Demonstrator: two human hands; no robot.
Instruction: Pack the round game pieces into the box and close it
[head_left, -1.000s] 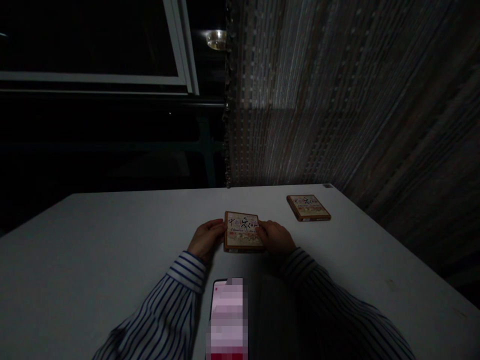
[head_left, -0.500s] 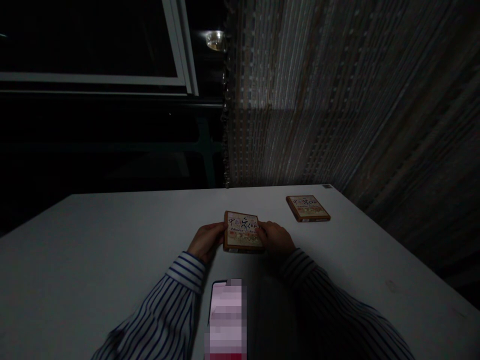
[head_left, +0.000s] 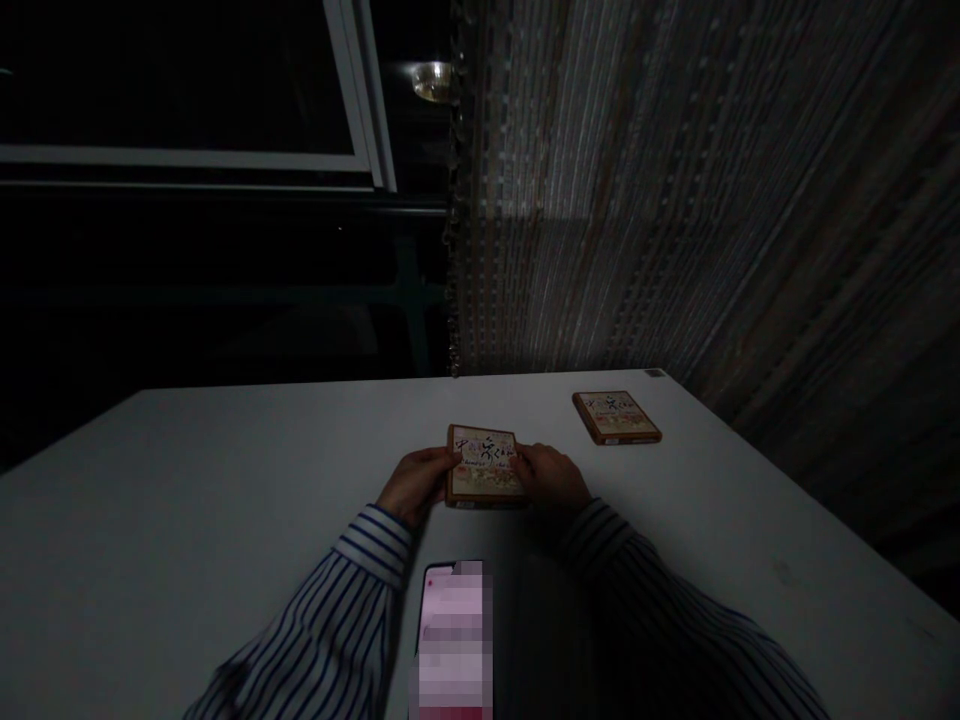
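A flat, square box (head_left: 487, 475) with brown edges, a pale printed cover and dark Chinese lettering is held between both hands over the white table. My left hand (head_left: 416, 482) grips its left edge, thumb on top of the cover. On the opposite side, my right hand (head_left: 553, 477) closes around the right edge, its fingertips resting on the cover. The fingers beneath the box are hidden. A second box (head_left: 616, 416) of the same look lies flat farther back on the right.
Near my forearms lies a lit phone (head_left: 454, 630), its screen partly blurred out. The white table (head_left: 262, 500) reaches back to a beaded string curtain (head_left: 555, 250) on the right. A dark window with a pale frame (head_left: 367, 120) is at the back left.
The held box has tipped and lowered very slightly. My left thumb has come a little farther onto its cover. The second box and the phone are where they were.
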